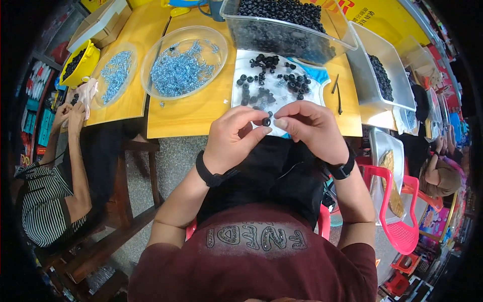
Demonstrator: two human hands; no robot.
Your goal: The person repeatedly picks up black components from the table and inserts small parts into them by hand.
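A cardboard box [104, 22] is lying at upper left of the frame, and a blue mug [216, 10] is standing at upper centre. A pink chair [406, 242] is showing at lower right; a striped-shirted person [44, 201] is occupying the far left.

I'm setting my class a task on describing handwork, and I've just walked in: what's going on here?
At a yellow table, a person pinches a small black part in the left hand. The right hand is close beside it; its hold is unclear. Loose black pieces lie beyond on a white-and-blue sheet.
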